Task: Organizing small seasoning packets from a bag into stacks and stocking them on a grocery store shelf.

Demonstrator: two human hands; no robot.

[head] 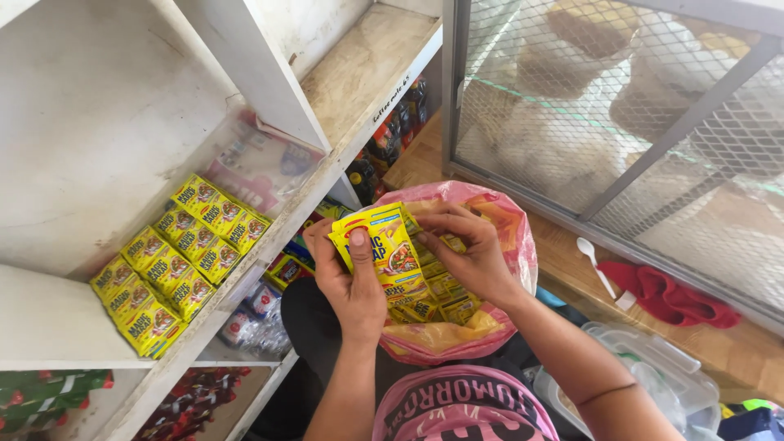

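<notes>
My left hand [349, 282] grips a stack of yellow seasoning sachets [388, 245], thumb pressed on the front one. My right hand [474, 249] holds the stack's right edge, fingers curled over it. Both hands hover over an open pink plastic bag [510, 224] resting on my lap, with several more yellow sachets [437, 298] inside. On the white wooden shelf [245, 278] to the left, several of the same yellow sachets [175, 261] stand in neat rows.
A clear packet of pink goods [261, 163] lies behind the shelved sachets. Dark bottles [392, 135] stand on a lower shelf. A wire-mesh screen [621, 122] stands right, with a white spoon [594, 265], red cloth [670, 296] and clear plastic containers [653, 367] below.
</notes>
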